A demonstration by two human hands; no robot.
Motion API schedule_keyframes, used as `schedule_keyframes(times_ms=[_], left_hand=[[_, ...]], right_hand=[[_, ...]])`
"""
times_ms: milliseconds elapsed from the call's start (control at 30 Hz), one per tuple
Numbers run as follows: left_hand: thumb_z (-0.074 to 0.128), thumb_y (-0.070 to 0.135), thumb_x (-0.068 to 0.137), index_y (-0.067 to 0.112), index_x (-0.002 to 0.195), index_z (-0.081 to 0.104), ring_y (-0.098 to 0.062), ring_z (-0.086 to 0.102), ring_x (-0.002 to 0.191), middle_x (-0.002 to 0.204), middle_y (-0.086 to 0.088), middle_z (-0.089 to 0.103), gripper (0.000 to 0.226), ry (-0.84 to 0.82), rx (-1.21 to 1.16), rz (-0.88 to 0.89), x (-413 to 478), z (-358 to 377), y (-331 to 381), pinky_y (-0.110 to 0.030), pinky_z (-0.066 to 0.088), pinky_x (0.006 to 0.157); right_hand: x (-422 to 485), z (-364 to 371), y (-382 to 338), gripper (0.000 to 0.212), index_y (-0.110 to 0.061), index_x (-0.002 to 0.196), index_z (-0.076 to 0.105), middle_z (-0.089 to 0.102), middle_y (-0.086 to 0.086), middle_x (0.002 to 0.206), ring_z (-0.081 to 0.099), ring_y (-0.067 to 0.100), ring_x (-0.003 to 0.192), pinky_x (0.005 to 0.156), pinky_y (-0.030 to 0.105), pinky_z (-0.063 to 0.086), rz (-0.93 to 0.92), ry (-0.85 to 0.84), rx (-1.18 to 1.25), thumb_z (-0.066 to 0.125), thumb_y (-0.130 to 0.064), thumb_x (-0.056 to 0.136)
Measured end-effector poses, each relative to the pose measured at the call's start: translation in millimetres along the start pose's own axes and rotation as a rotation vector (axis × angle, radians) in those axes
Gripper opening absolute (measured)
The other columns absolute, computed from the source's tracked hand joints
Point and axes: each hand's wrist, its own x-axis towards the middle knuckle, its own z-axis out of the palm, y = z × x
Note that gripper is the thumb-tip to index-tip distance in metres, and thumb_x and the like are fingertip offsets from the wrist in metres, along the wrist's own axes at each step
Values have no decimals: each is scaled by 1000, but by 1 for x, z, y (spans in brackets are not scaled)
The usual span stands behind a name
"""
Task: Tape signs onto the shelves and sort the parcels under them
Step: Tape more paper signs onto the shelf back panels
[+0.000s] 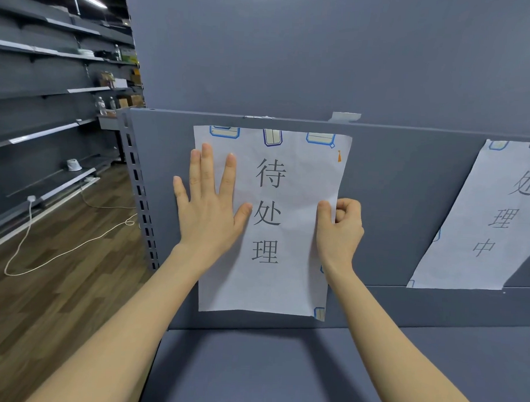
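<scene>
A white paper sign [285, 279] with three large printed characters hangs on the grey back panel [392, 205] of a shelf unit. Three blue-edged tape pieces [272, 137] hold its top edge, and another piece sits at its lower right corner. My left hand [211, 208] lies flat on the sign's left half, fingers spread. My right hand [339, 224] pinches the sign's right edge at mid height, thumb on the front. A second white sign [494, 227] is taped on the same panel at the right. No parcels are in view.
The grey shelf board [282, 370] lies below the sign. A slotted upright post [138, 190] marks the unit's left end. To the left run an aisle with a wooden floor [59, 284], a white cable [66, 251], and dark shelving [45, 103] holding bottles and boxes.
</scene>
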Motion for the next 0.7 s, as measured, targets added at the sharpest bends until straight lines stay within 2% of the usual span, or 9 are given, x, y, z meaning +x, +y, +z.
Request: schedule_keyframes(times_ms=[67, 133, 200, 267, 333, 400, 467, 600, 700], left_hand=[[61, 41, 84, 7, 148, 19, -39, 6, 142, 154, -26, 9, 84, 0, -12, -3, 1, 0, 1, -67, 19, 103], [63, 41, 83, 7, 147, 21, -40, 7, 141, 153, -26, 12, 84, 24, -14, 3, 1, 1, 0, -68, 21, 101], [65, 41, 80, 7, 145, 22, -40, 10, 139, 151, -28, 17, 85, 63, -8, 16, 1, 4, -1, -69, 25, 98], [62, 42, 78, 8, 142, 22, -40, 11, 137, 149, -30, 22, 83, 105, -11, 24, 3, 6, -1, -71, 27, 95], [62, 42, 76, 9, 141, 22, -39, 9, 135, 148, -31, 24, 83, 134, -14, 25, 4, 8, 0, -71, 28, 94], [67, 41, 75, 9, 141, 22, -38, 9, 135, 147, -32, 24, 86, 150, -9, 24, 4, 10, 0, -72, 28, 94], [69, 41, 75, 9, 141, 22, -38, 10, 135, 147, -33, 24, 87, 156, -5, 24, 4, 11, 0, -72, 28, 93], [58, 46, 83, 8, 142, 23, -38, 10, 135, 146, -33, 24, 79, 169, 1, 41, 4, 11, -2, -72, 29, 92], [70, 41, 77, 10, 143, 18, -36, 6, 136, 148, -33, 20, 89, 140, -19, 34, 4, 10, -2, -72, 24, 95]], right_hand=[[-3, 1, 2, 16, -15, 97, 45, 43, -3, 69, 42, 11, 65, 60, 20, 35, -76, 14, -46, 58, -14, 88], [-1, 0, 5, 36, -7, 114, 48, 50, 3, 88, 43, 17, 82, 73, 27, 35, -258, 95, -160, 63, -11, 82], [7, 1, 6, 49, -7, 117, 48, 53, 14, 105, 41, 20, 91, 78, 31, 30, -506, 161, -320, 65, -10, 71], [16, 2, 4, 55, -14, 117, 44, 45, 9, 118, 41, 21, 100, 78, 32, 26, -711, 170, -435, 64, -8, 66], [19, 3, 1, 57, -16, 121, 41, 36, 4, 127, 41, 22, 110, 86, 38, 30, -855, 128, -530, 62, -10, 68], [18, 5, 0, 57, -15, 129, 36, 28, 7, 137, 34, 24, 124, 94, 59, 32, -916, 59, -661, 53, -21, 75], [17, 7, -2, 61, -13, 136, 31, 21, 10, 144, 23, 27, 132, 92, 72, 25, -925, -16, -762, 44, -31, 79], [23, 8, -8, 66, -11, 139, 28, 22, 12, 147, 18, 29, 134, 92, 72, 13, -916, -48, -817, 42, -36, 80], [28, 8, -13, 69, -7, 139, 28, 33, 23, 147, 17, 33, 134, 94, 70, 14, -898, -71, -804, 43, -38, 79]])
